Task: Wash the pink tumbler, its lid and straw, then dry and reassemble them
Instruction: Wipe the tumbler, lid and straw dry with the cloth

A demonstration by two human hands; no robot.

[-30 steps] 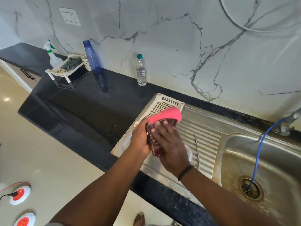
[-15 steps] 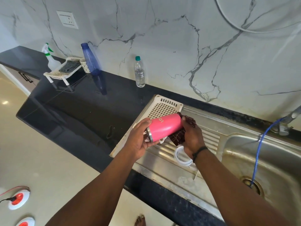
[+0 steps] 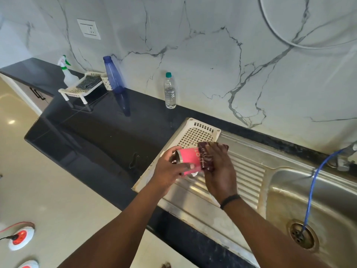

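My left hand [image 3: 170, 169] is gripping the pink tumbler [image 3: 190, 161] near its steel rim, thumb lying across the side, and I am holding it on its side above the sink's ribbed draining board [image 3: 249, 176]. My right hand [image 3: 218, 171] is pressing a dark maroon cloth [image 3: 206, 157] around the tumbler's other end, with my fingers curling over the fabric; a black band is sitting on that wrist. The tumbler's mouth is pointing toward my left. Something white is peeking out just beneath the tumbler, but I cannot tell what it is. Right behind my hands, a cream plastic basket [image 3: 201, 130] is resting at the left end of the draining board. To my right, the steel sink basin [image 3: 328, 200] is lying with a blue hose [image 3: 313, 190] running down into its drain. Further back on the black countertop [image 3: 96, 132], a clear water bottle [image 3: 170, 91] and a blue bottle [image 3: 114, 76] are standing against the marble wall, beside a small white rack [image 3: 81, 89] and a spray bottle [image 3: 66, 74].
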